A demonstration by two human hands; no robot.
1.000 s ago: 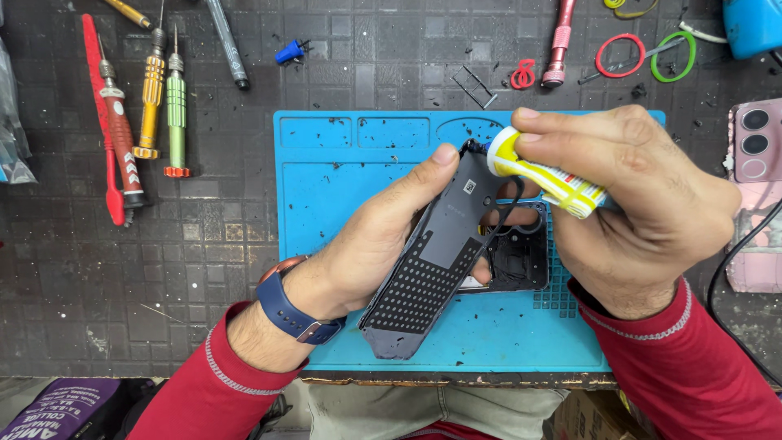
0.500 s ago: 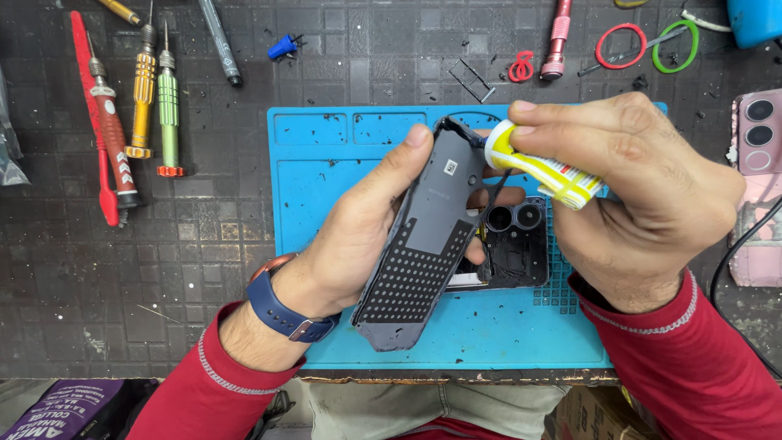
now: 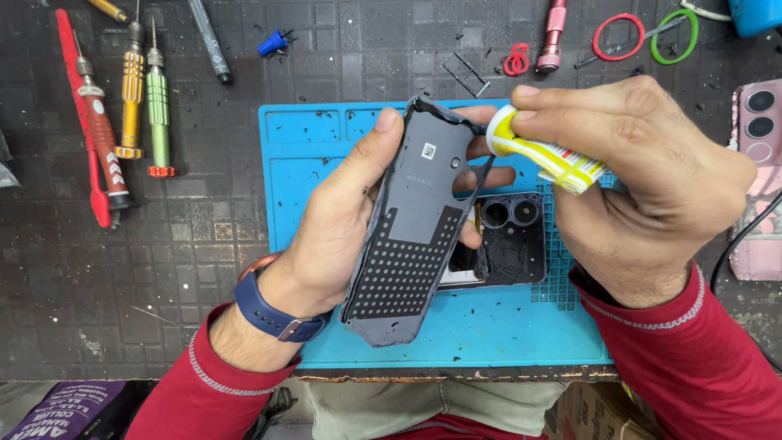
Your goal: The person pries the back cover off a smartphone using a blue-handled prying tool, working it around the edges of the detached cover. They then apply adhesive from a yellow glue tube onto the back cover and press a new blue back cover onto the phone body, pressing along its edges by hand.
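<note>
**Back cover held tilted while a glue tube meets its top edge**

We see the left hand (image 3: 342, 236) closed around a dark grey phone back cover (image 3: 411, 228), thumb along its near long edge and fingers wrapped behind, so that the inner face, with its dotted lower panel, tilts up toward the camera. Held this way, above the blue work mat (image 3: 309, 163), the cover's rim is exposed to the right hand (image 3: 643, 183). That hand is clenched on a small yellow and white tube (image 3: 542, 155), pinched between thumb and forefinger, its tip at the cover's upper right edge; whether the tip actually touches, we cannot tell. Beneath the cover, on the mat, lies an opened phone body (image 3: 509, 240) with two round camera openings. Screwdrivers (image 3: 130, 98) rest well apart at upper left, off the mat.
</note>
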